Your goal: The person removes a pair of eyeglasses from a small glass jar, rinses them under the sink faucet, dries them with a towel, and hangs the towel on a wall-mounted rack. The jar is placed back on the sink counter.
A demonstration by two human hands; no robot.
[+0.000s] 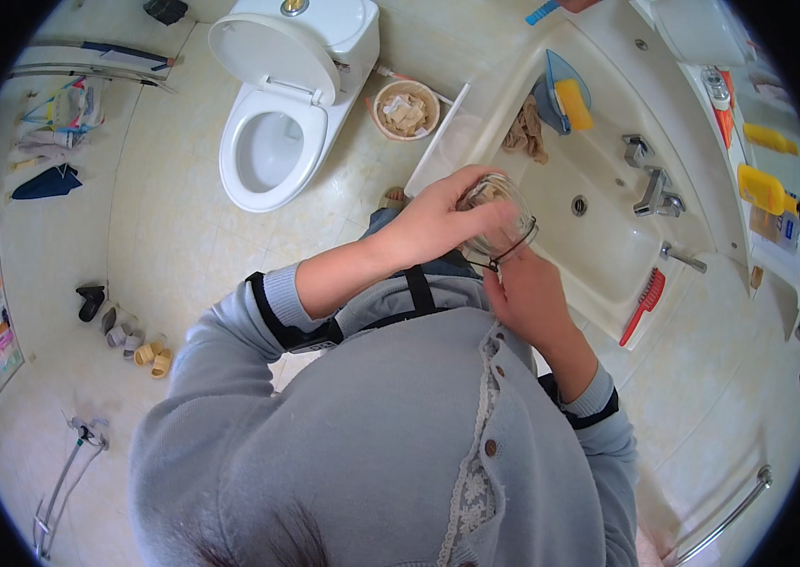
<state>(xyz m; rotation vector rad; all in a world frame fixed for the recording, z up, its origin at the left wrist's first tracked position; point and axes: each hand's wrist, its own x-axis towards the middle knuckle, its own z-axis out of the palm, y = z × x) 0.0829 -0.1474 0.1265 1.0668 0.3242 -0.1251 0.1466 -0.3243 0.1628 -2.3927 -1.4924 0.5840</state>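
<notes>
A clear glass jar (503, 191) with a dark wire around its rim is between my hands, in front of my belly and near the bathtub's edge. My left hand (453, 212) grips the jar's side, the thumb lying across the glass. Below it, my right hand (529, 287) holds the jar by the wire at its rim. The jar looks see-through; whether anything is inside, I cannot tell. Just beyond it is the cream bathtub (549, 198), with a crumpled brown cloth (527, 131), a blue plastic scoop (554, 99) and a yellow sponge (573, 104) at its far end.
A toilet (272, 152) with raised lid stands ahead to the left, beside a waste basket (406, 110) of paper. A red brush (644, 305) lies on the tub's near rim, by the faucet (651, 193). Slippers (148, 353) are at the left; a grab bar (726, 514) is lower right.
</notes>
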